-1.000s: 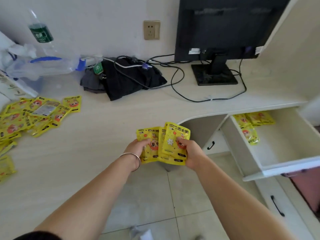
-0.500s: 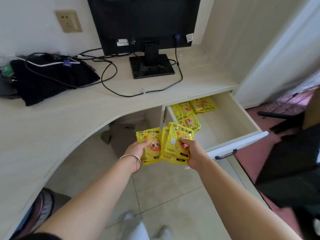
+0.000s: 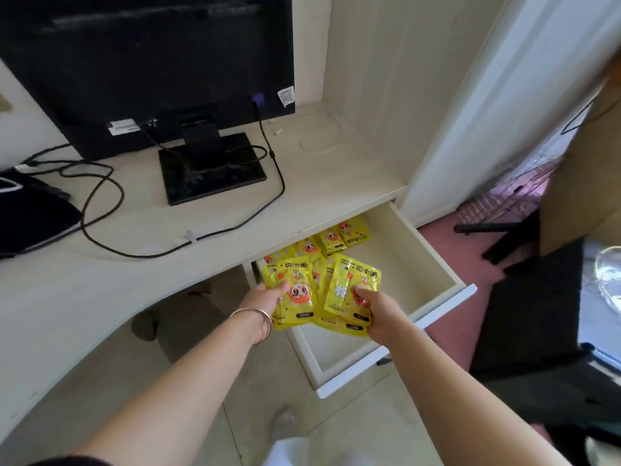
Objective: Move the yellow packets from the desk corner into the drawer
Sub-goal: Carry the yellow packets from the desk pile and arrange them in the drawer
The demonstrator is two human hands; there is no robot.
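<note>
Yellow packets [image 3: 302,307], a fanned handful printed with a cartoon figure, were held in both hands above the front part of the open drawer [image 3: 403,284]. Nearest the camera, two bare forearms reached forward over the pale tiled floor [image 3: 208,381], and the toe of a light shoe [image 3: 285,423] showed between them. The left hand [image 3: 265,299], with a thin metal bangle [image 3: 260,319] at the wrist, gripped the left side of the fan; its thumb pressed on the printed face and its other fingers were hidden beneath. The right hand [image 3: 379,314] gripped the right side in the same way, thumb on top of the front packet and the remaining fingers out of sight under the stack. Beyond the held fan, other packets [image 3: 331,238] of the same kind lay flat in a loose, overlapping heap at the back left of the drawer, some partly under the edge of the tabletop [image 3: 134,280]. Farther off on the tabletop, black cables [image 3: 284,191] looped around the square base of a dark monitor [image 3: 151,62], which stood close to the wall. A black bundle of cloth [image 3: 30,216] lay at the far left of the tabletop, cut off by the edge of the view.
</note>
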